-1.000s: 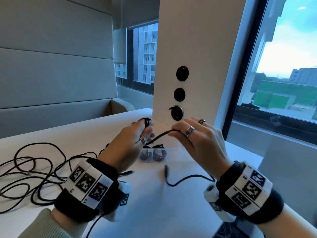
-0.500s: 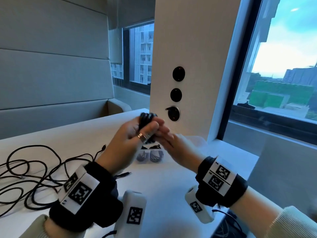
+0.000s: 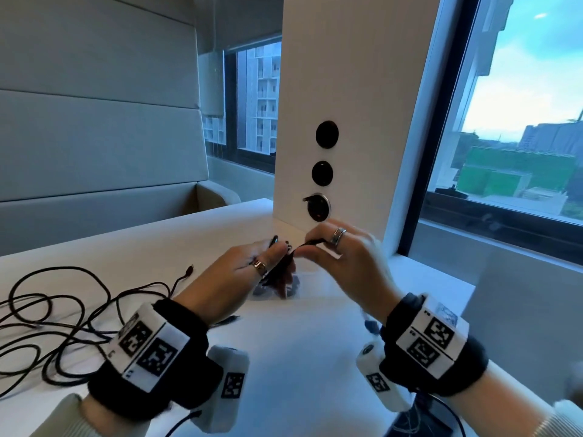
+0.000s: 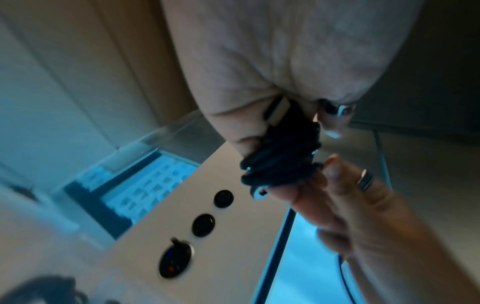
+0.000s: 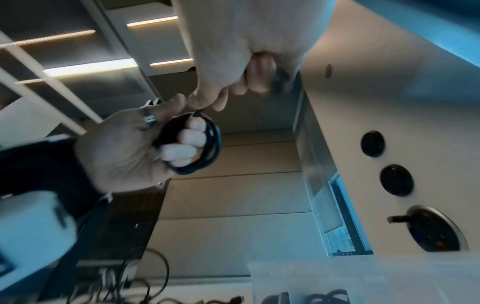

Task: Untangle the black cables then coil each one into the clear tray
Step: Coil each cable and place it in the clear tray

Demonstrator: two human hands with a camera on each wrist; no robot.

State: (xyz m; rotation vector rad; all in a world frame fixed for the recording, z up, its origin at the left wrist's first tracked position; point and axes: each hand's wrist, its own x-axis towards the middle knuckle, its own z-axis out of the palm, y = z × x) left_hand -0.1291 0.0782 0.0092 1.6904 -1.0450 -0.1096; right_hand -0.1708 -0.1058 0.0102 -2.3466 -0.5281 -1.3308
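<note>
My left hand (image 3: 277, 258) grips a small coil of black cable (image 5: 193, 142) wound round its fingers, just above the table. The coil (image 4: 280, 162) shows a metal plug end. To its right, my right hand (image 3: 310, 247) pinches the short free strand (image 3: 301, 246) that leads off the coil. The clear tray (image 5: 363, 277) stands on the table right behind and below both hands, with coiled black cables (image 5: 324, 296) inside; in the head view the tray (image 3: 298, 290) is mostly hidden by my hands. A loose tangle of black cables (image 3: 63, 326) lies on the table at the left.
A white pillar with three round black sockets (image 3: 325, 173) rises right behind the tray. Windows flank it, and a padded bench wall runs along the left. A dark device (image 3: 426, 417) sits at the table's near right edge.
The loose tail that lay on the table has been wound onto the coil. My right hand came out from under the coil and now pinches the strand at its right.
</note>
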